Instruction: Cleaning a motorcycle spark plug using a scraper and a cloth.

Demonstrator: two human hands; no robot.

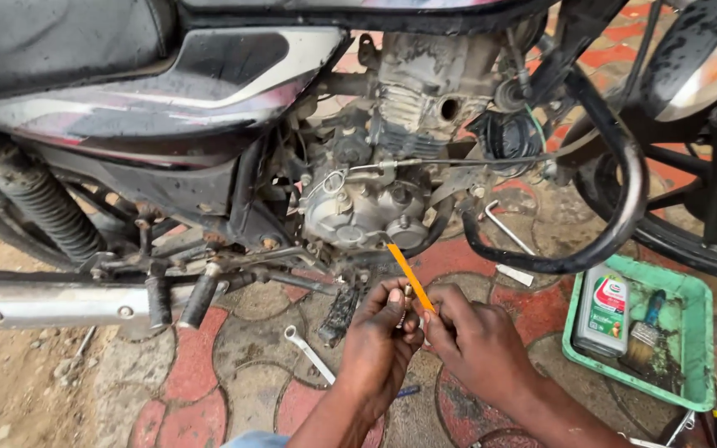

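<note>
Hands meet low in the middle of the view, over the red and grey patterned paving. The left hand (382,336) is closed, fingers curled, pinching a small dark metal part (407,300) upright between thumb and fingertips; the part looks like a short threaded fitting, though it is too small and too shaded to be sure. The right hand (473,342) is pressed close beside the left, pinching the lower end of a thin orange stick-like tool (409,275), whose tip rises up and left toward the engine.

As a judgement, the work in hand is picking or cleaning at the small part with the stick. It goes best with the left grip firm and steady, the part turned a little at a time, and the right pinch kept low on the stick so the tip stays controlled and does not snap or skid onto a fingertip. Holding both over the paving means a dropped piece could roll into the joints.

Just left of the wrists lies a silver open-ended spanner (309,353) on the paving. To the right sits a green plastic tray (701,332) with a grey oil bottle (603,311) and a worn paintbrush (646,333). Beyond stands the grimy silver motorcycle engine (367,211), with the chrome exhaust pipe (51,300) at left.
</note>
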